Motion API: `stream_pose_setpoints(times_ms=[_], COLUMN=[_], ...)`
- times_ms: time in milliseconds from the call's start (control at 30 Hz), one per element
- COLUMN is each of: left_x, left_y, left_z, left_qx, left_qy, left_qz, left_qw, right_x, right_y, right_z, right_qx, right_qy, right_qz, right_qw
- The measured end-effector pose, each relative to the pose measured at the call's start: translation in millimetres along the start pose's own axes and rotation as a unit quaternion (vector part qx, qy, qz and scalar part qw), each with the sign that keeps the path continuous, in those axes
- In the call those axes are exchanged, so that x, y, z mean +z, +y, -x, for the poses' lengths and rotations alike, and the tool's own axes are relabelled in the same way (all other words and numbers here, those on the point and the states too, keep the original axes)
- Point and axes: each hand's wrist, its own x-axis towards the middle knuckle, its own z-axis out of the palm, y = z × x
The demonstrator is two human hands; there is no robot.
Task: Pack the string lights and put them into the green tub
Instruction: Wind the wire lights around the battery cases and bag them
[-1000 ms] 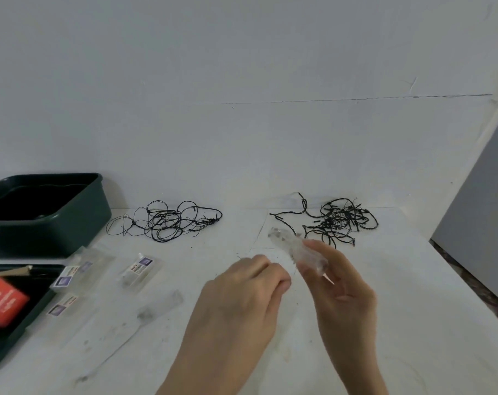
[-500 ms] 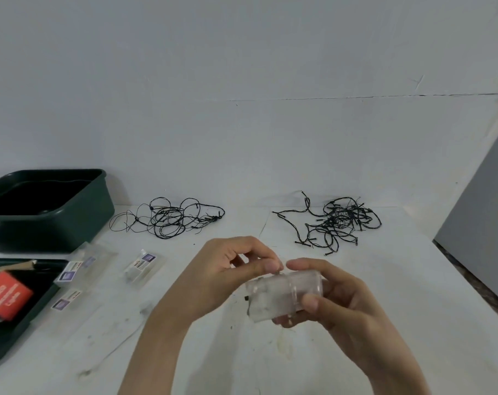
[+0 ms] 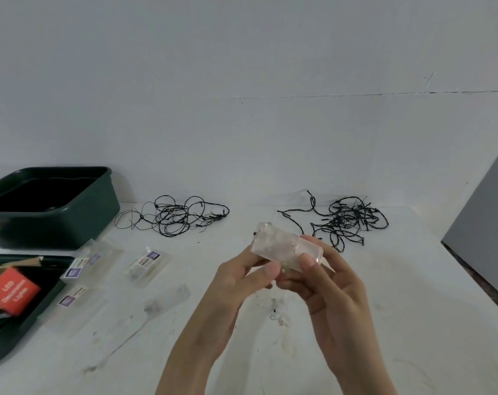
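Observation:
A clear plastic battery box is held above the table's middle. My left hand pinches its near left end and my right hand grips its right end with thumb on top. Two tangles of black string lights lie at the back: one string-light tangle left of centre, the other string-light tangle to the right. The dark green tub stands at the back left, open; I see nothing in it.
Several clear packets with purple labels lie left of my hands. A second dark tray at the near left holds a red "LED Decorative Lights" box. The table's right edge drops off to a dark floor.
The clear box rose and tilted, its far end now pointing up and left. Both hands lifted slightly and shifted their grip on it.

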Motion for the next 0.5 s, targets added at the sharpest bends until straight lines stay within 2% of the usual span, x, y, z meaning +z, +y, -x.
stream_pose_setpoints(times_ms=[67, 133, 233, 400, 500], left_x=[5.0, 6.9, 2.9, -10.3, -18.7], left_y=[0.2, 0.4, -0.8, -8.6, -13.2], left_z=[-0.9, -2.2, -0.1, 1.8, 3.7], left_qx=[-0.009, -0.022, -0.052, -0.110, -0.131], left_qy=[0.052, 0.101, 0.097, 0.074, 0.123], left_qz=[-0.043, -0.029, -0.016, -0.074, -0.065], left_qw=[0.998, 0.994, 0.994, 0.988, 0.982], right_x=[1.7, 0.5, -6.4, -12.8, -9.2], right_y=[3.1, 6.8, 7.9, 8.6, 14.7], right_z=[1.5, 1.2, -2.6, -10.9, -20.5], right_qx=[-0.029, -0.030, -0.002, 0.062, 0.086], right_qy=[0.004, 0.000, -0.013, -0.075, -0.095], right_qz=[0.054, 0.099, 0.166, 0.266, 0.287], right_qw=[0.998, 0.995, 0.986, 0.959, 0.949])
